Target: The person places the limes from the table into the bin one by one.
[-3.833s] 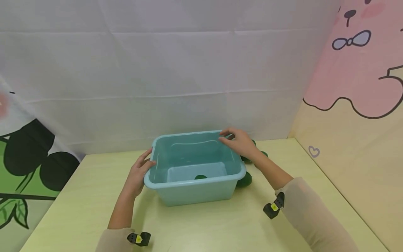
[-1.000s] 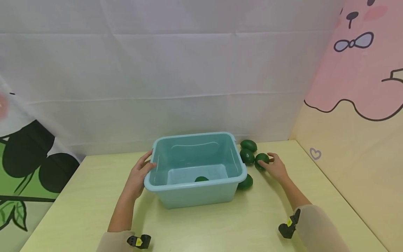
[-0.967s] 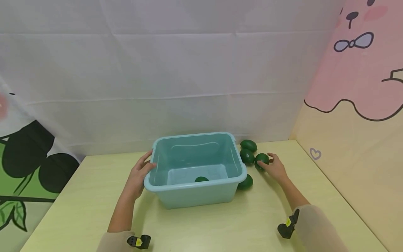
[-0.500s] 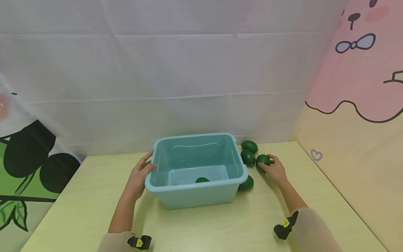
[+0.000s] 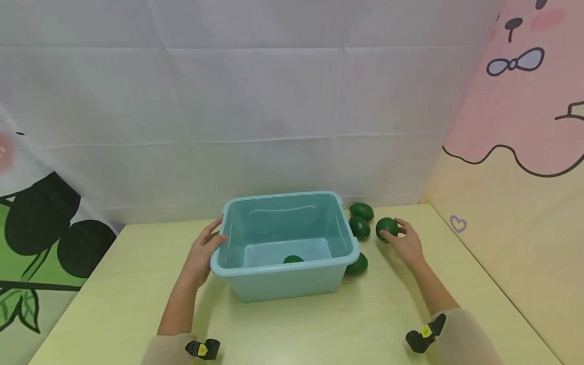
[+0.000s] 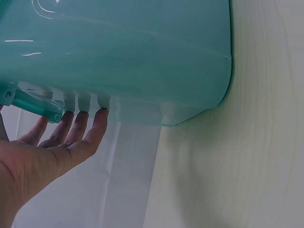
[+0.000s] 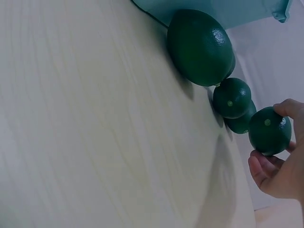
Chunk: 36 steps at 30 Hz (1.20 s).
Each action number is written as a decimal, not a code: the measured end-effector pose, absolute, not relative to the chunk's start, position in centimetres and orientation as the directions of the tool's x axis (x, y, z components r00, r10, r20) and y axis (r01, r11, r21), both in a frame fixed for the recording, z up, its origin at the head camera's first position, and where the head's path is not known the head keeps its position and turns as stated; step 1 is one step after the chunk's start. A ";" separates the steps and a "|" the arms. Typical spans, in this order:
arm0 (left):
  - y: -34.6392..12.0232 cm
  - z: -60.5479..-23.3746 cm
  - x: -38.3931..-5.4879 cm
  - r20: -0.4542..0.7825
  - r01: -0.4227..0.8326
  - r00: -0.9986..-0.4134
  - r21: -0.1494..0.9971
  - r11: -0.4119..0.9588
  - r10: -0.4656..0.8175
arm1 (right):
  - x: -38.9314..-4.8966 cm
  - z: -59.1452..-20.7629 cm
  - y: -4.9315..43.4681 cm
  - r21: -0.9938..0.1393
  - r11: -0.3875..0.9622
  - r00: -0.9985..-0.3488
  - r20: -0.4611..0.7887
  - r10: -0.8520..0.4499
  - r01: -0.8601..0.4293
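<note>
Basically, this looks like the picking-up part of a fruit-into-tub job, or so it'd be guessed from how things are laid out. One dark green avocado (image 5: 387, 229) (best guess at the fruit) is being held by the right hand (image 5: 405, 244), gripped between thumb and fingers, and it seems to be held just clear of the pale surface (image 5: 283, 329), given the shadow seen in the right wrist view. It's positioned at the left, slightly far side of that hand, right at the fingertips, and well to the right of the light blue tub (image 5: 287, 285).

The tub's left end is held by the left hand (image 5: 199, 258), thumb at the rim and fingertips touching the outer wall, so it's probably being steadied. Inside, part of a green fruit (image 5: 293, 259) can be seen; anything more is hidden by the near wall.

Next up, a carry to the left over the tub's right rim would probably be called for, high enough that the far avocado (image 5: 362, 211) and the middle avocado (image 5: 359, 227) aren't bumped. The near avocado (image 5: 357, 264) is partly hidden by the tub's right end.
</note>
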State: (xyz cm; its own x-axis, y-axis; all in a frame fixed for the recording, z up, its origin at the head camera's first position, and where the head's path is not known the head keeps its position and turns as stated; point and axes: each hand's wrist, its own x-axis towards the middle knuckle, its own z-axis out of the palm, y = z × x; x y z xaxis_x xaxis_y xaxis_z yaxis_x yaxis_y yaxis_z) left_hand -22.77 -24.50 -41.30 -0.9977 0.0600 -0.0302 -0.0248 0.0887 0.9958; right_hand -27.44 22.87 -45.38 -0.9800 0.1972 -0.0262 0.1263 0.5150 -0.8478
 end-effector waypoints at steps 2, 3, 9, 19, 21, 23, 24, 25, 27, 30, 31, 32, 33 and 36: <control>-24.5 -41.3 -22.8 -0.030 -0.025 -0.998 0.996 0.088 0.061 | -27.2 -45.0 22.9 -0.846 0.519 -0.980 -0.017 0.197 0.119; -24.5 -41.3 -22.9 -0.028 -0.023 -0.998 0.996 0.089 0.061 | -27.1 -44.7 22.9 -0.846 0.521 -0.980 -0.012 0.197 0.115; -24.6 -41.4 -23.0 -0.024 -0.019 -0.998 0.996 0.090 0.060 | -26.6 -43.4 22.6 -0.850 0.520 -0.984 0.013 0.178 0.083; -24.5 -41.5 -22.9 -0.017 -0.010 -0.998 0.995 0.101 0.068 | -25.7 -41.0 21.7 -0.836 0.549 -0.986 0.091 0.140 0.001; -24.5 -41.4 -22.9 -0.019 -0.011 -0.997 0.995 0.101 0.070 | -25.4 -40.3 21.4 -0.835 0.550 -0.986 0.103 0.131 -0.014; -24.5 -41.4 -22.9 -0.022 -0.015 -0.997 0.995 0.098 0.068 | -25.2 -39.7 21.1 -0.833 0.552 -0.986 0.116 0.122 -0.030; -24.5 -41.3 -22.8 -0.025 -0.019 -0.997 0.995 0.097 0.067 | -25.1 -39.4 20.9 -0.832 0.553 -0.986 0.121 0.118 -0.036; -24.5 -41.3 -22.8 -0.026 -0.020 -0.998 0.995 0.095 0.065 | -25.0 -39.1 20.8 -0.832 0.554 -0.986 0.126 0.113 -0.043; -24.5 -41.3 -22.8 -0.028 -0.023 -0.998 0.995 0.094 0.063 | -24.9 -38.5 20.5 -0.831 0.553 -0.986 0.136 0.102 -0.057; -24.6 -41.3 -22.7 -0.031 -0.025 -0.998 0.995 0.093 0.061 | -24.6 -37.7 19.9 -0.833 0.549 -0.986 0.144 0.090 -0.071; -24.6 -41.3 -22.7 -0.030 -0.024 -0.998 0.995 0.092 0.061 | -24.6 -37.5 19.8 -0.834 0.546 -0.986 0.146 0.086 -0.075; -24.6 -41.3 -22.7 -0.030 -0.025 -0.998 0.995 0.092 0.062 | -24.5 -37.3 19.6 -0.836 0.543 -0.986 0.145 0.083 -0.077; -24.6 -41.3 -22.7 -0.029 -0.023 -0.998 0.995 0.092 0.063 | -24.4 -37.1 19.4 -0.837 0.541 -0.986 0.145 0.079 -0.080; -24.6 -41.3 -22.7 -0.026 -0.020 -0.998 0.995 0.094 0.065 | -24.4 -36.6 18.7 -0.839 0.537 -0.987 0.145 0.063 -0.089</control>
